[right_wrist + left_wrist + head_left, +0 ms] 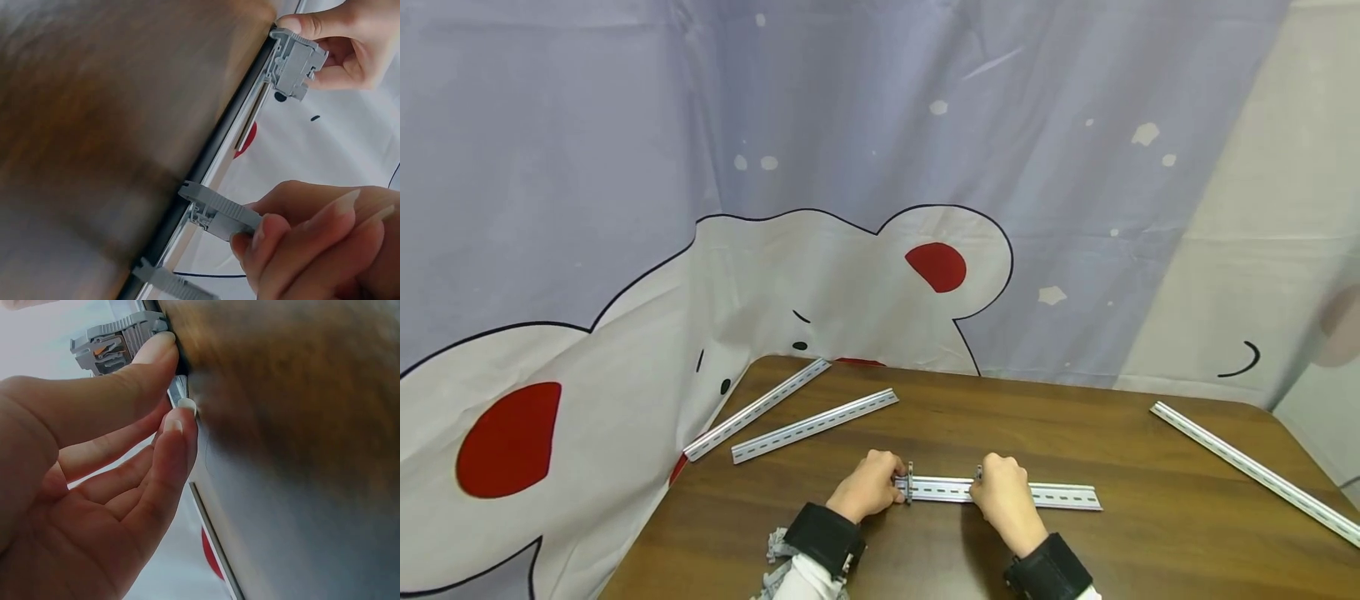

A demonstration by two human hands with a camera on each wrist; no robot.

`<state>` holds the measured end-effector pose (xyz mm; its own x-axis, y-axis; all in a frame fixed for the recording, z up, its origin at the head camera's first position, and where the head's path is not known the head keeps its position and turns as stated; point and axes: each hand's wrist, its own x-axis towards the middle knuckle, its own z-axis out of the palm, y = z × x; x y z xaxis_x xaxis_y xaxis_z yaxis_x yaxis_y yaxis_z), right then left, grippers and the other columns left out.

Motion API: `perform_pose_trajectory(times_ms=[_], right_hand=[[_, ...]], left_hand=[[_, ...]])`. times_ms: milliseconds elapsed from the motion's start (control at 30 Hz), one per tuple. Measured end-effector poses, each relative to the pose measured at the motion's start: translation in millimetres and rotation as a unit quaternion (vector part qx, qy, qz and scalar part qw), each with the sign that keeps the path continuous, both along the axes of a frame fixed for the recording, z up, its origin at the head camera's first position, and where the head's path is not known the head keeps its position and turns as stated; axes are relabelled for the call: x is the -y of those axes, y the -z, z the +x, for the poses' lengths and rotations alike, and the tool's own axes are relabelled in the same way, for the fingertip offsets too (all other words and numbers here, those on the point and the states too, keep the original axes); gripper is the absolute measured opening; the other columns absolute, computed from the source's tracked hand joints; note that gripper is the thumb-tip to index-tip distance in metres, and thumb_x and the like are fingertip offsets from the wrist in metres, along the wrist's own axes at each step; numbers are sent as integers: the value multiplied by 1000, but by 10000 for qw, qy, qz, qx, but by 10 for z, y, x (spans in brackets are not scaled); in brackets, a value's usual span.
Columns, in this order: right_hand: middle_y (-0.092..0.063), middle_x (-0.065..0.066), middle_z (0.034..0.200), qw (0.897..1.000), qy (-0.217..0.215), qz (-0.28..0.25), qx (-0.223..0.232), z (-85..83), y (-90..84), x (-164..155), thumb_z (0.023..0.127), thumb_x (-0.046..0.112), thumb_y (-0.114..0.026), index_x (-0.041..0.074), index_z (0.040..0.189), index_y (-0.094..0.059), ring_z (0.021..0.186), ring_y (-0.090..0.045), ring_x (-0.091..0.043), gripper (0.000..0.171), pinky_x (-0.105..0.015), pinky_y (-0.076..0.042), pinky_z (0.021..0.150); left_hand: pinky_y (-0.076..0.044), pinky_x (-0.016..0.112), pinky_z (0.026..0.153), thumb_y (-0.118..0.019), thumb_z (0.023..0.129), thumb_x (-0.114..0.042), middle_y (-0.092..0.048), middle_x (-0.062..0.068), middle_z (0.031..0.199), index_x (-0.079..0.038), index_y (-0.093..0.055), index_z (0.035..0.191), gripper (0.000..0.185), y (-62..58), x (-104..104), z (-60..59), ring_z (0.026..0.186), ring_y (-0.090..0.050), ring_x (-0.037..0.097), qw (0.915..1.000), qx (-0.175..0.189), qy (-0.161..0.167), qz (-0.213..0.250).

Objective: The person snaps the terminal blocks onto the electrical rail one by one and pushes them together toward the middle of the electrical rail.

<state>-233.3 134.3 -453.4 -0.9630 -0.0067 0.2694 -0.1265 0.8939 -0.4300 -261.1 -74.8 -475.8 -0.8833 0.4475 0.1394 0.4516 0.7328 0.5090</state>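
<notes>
- Black wrist straps sit on both forearms at the near edge of the brown wooden table [1150, 542], and a small heap of grey plastic pieces [772, 546] lies just beside the left strap; how many are in it I cannot tell.
- Just beyond, the left hand [868, 487] and the right hand [1003, 493] are both on one slotted silver metal rail [1060, 497] that lies flat across the table in front of the person.
- The left hand pinches a grey plastic terminal clip [910, 482] [115, 344] between thumb and fingertips at the rail's left end.
- The right hand has its fingers curled round a second grey plastic terminal clip [979, 477] [219, 212] further along the rail; the two clips stand upright on the rail, apart from each other.
- In the right wrist view a third grey clip [169, 281] shows on the same rail at the bottom edge, cut off by the frame.
- Rails counted in the head view: four. One under the hands, two slotted silver rails [814, 425] [756, 408] lying slanted near each other at the far left of the table, and one long silver rail [1255, 471] slanted along the right side, well apart from the others.
- The table top is dark brown wood grain with a rounded far-left corner.
- Behind it hangs a pale lilac cloth curtain [925, 125] printed with white cartoon bears with red cheeks, reaching down to the table's far edge.
</notes>
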Motion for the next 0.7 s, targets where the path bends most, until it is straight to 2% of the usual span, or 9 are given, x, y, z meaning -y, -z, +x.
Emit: perform_pose_trajectory(times_ms=[300,567,700], right_hand=[[-25,10,48,9999,-49,80,-112,12,-1,-69,64,-8,-57,19,50,-27,46,-31,-11,44,-29,-31,45],[-29,7,51,9995,46,172,-265,9,10,-117,64,-8,-58,18,51,-30,50,-35,-16,40,-35,-36,47],[-28,7,51,9996,76,157,-212,21,24,-133,65,-8,-57,18,52,-29,49,-34,-15,41,-32,-33,46]], left_hand=[[-43,20,58,-82,69,0,-66,4,73,-1,-73,90,23,-6,-10,-6,62,-49,5,10000,31,-58,61],[-42,20,57,-83,68,0,-66,3,72,-1,-73,89,23,-5,-14,-7,61,-49,5,9999,-8,-113,60],[-43,21,58,-83,68,-1,-65,3,72,-1,-73,90,25,1,-6,-5,62,-50,5,9998,69,-199,69]])
